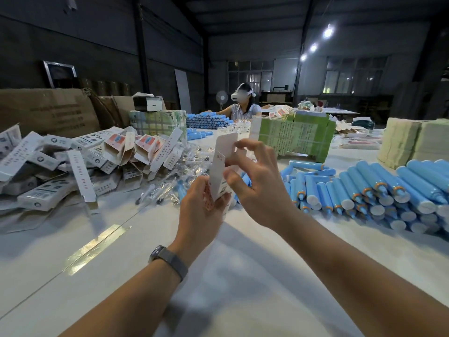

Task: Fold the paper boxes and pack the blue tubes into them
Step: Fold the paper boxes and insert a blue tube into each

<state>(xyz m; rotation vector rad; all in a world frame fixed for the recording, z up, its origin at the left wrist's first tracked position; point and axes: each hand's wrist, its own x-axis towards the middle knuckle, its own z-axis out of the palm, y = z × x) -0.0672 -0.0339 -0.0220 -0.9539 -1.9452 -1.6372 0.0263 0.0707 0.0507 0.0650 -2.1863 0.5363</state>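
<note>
**Both my hands hold one flat paper box upright over the table, ready to fold**

At nine o'clock on the white table [243, 276] lies a loose heap of folded boxes [80, 164], white card with red and black print, some with end flaps gaping. Just right of the heap, clear plastic sachets [175, 188] spill toward the centre.

At the centre, my left hand [201, 210], a dark watch [170, 260] on its wrist, grasps the bottom of the paper box [222, 164] with fingers curled round it. The box stands nearly upright, still flattened, its rounded top flap pointing to twelve o'clock. My right hand [260, 183] pinches its right edge higher up, thumb on the lower part and fingertips near the flap.

I judge the card light and thin, stiff along its printed creases but quick to buckle or crush if squeezed mid-panel. My grip is best kept on the long edges, pressing them inward to pop the sleeve open.

At three o'clock, blue tubes [379, 190] lie stacked in rows, caps toward me. They look smooth and likely to roll, best taken round the barrel. Behind, at one o'clock, sits a green printed bundle [296, 137].
</note>
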